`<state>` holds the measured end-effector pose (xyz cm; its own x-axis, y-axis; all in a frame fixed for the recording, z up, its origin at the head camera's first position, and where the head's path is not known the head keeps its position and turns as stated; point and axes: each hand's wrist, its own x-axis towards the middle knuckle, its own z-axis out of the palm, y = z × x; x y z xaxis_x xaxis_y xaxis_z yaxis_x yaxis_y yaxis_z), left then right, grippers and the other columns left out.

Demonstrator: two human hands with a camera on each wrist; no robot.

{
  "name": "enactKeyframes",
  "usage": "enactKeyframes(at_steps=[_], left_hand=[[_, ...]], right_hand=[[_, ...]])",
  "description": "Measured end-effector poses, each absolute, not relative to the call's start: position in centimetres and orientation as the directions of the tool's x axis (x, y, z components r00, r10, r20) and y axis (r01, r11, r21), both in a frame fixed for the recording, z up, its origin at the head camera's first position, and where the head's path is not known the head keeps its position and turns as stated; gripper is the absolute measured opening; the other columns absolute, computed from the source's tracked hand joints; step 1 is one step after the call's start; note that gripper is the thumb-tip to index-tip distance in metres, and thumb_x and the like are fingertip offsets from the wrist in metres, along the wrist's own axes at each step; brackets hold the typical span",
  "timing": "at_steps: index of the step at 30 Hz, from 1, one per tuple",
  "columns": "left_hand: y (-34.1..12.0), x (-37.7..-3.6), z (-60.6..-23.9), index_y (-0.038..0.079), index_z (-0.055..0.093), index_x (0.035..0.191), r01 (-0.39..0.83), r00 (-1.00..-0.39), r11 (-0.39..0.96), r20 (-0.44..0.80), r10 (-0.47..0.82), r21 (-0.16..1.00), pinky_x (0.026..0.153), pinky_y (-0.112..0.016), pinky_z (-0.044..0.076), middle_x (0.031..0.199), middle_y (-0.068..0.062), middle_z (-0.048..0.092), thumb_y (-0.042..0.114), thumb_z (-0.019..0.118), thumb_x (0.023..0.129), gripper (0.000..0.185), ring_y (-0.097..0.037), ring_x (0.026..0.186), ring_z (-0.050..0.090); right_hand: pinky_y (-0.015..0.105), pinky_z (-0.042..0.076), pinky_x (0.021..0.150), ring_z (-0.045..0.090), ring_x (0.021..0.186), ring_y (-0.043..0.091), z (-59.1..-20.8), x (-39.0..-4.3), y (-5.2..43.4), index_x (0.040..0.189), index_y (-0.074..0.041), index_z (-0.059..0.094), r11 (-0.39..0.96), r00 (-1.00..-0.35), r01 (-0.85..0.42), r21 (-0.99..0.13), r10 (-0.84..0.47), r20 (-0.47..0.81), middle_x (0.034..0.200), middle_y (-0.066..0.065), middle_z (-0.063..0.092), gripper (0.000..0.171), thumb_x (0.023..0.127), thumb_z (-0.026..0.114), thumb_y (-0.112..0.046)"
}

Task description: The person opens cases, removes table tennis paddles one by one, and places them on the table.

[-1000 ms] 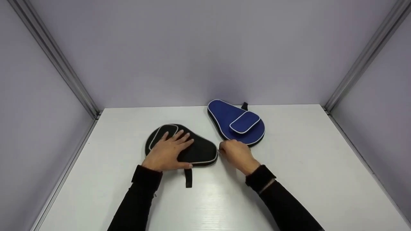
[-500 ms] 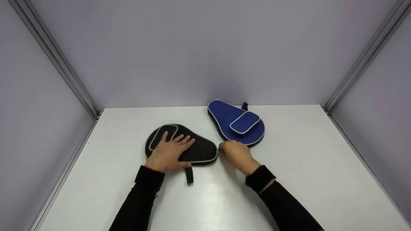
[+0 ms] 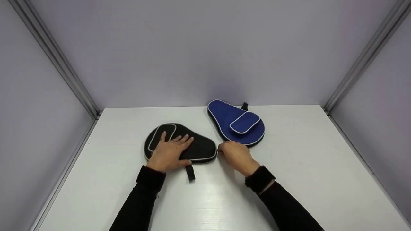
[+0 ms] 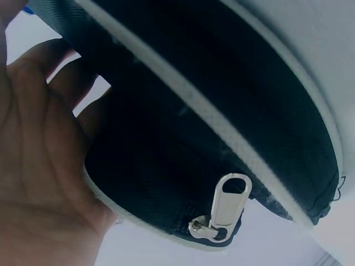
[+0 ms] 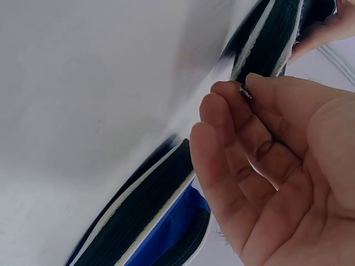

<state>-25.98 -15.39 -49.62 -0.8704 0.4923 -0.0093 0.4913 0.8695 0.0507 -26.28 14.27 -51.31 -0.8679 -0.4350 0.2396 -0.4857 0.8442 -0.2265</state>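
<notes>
A black table tennis paddle case [image 3: 200, 147] with white piping lies on the white table, its narrow end toward the right. My left hand [image 3: 170, 154] rests spread on its wide part, partly over the pocket. In the left wrist view a metal zipper pull [image 4: 228, 208] hangs at the pocket's end. At the case's narrow tip, my right hand [image 3: 236, 155] pinches a small metal zipper pull [image 5: 246, 92] between thumb and forefinger. A blue paddle case [image 3: 221, 112] with a raised pocket lies just beyond that hand.
A short black strap [image 3: 190, 173] sticks out from the near side of the black case. Another strap [image 3: 245, 106] shows behind the blue case. The white table [image 3: 308, 166] is bounded by grey walls [image 3: 205, 54] at the back and both sides.
The black case has shifted very slightly away and left, with its strap turning a little. My left hand has slid slightly over it. The right hand keeps its pinch at the tip.
</notes>
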Motion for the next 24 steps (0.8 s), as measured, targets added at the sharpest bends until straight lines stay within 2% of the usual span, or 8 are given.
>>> enactKeyframes(at_steps=[4, 11, 19, 24], left_hand=[[-15.3, -25.9, -49.6, 0.021, 0.048, 0.181, 0.489, -0.872, 0.871, -0.005, 0.490, 0.038, 0.146, -0.080, 0.023, 0.185, -0.006, 0.051, 0.059, 0.084, 0.105, 0.092, -0.036, 0.169, 0.056], [-15.4, -25.7, -49.6, 0.019, 0.050, 0.180, 0.486, -0.874, 0.869, 0.021, 0.486, 0.091, 0.146, -0.080, 0.022, 0.184, -0.008, 0.053, 0.055, 0.086, 0.105, 0.091, -0.037, 0.168, 0.058], [-15.3, -25.8, -49.6, 0.019, 0.049, 0.180, 0.485, -0.874, 0.871, 0.016, 0.486, 0.082, 0.146, -0.080, 0.022, 0.184, -0.007, 0.052, 0.055, 0.086, 0.105, 0.091, -0.037, 0.168, 0.058], [-15.3, -25.7, -49.5, 0.019, 0.050, 0.180, 0.486, -0.873, 0.871, 0.018, 0.487, 0.075, 0.145, -0.080, 0.023, 0.184, -0.008, 0.053, 0.056, 0.086, 0.104, 0.092, -0.038, 0.168, 0.058]], right_hand=[[0.060, 0.065, 0.062, 0.081, 0.078, 0.039, -51.0, -25.9, 14.2, 0.084, -0.009, 0.080, 0.838, -0.849, -0.513, -0.186, -0.465, 0.250, 0.084, 0.012, 0.081, 0.017, 0.096, 0.088, -0.001], [0.057, 0.066, 0.059, 0.081, 0.074, 0.035, -50.5, -25.1, 13.9, 0.082, -0.009, 0.082, 0.812, -0.821, -0.563, -0.157, -0.526, 0.222, 0.081, 0.010, 0.082, 0.016, 0.095, 0.086, 0.000], [0.053, 0.064, 0.054, 0.080, 0.072, 0.034, -50.0, -24.1, 13.0, 0.078, -0.010, 0.079, 0.821, -0.826, -0.559, -0.113, -0.540, 0.162, 0.078, 0.011, 0.081, 0.019, 0.093, 0.086, -0.002], [0.052, 0.066, 0.057, 0.081, 0.074, 0.033, -49.7, -23.5, 12.2, 0.085, -0.011, 0.085, 0.813, -0.825, -0.565, -0.138, -0.555, 0.109, 0.082, 0.010, 0.083, 0.014, 0.097, 0.086, -0.003]])
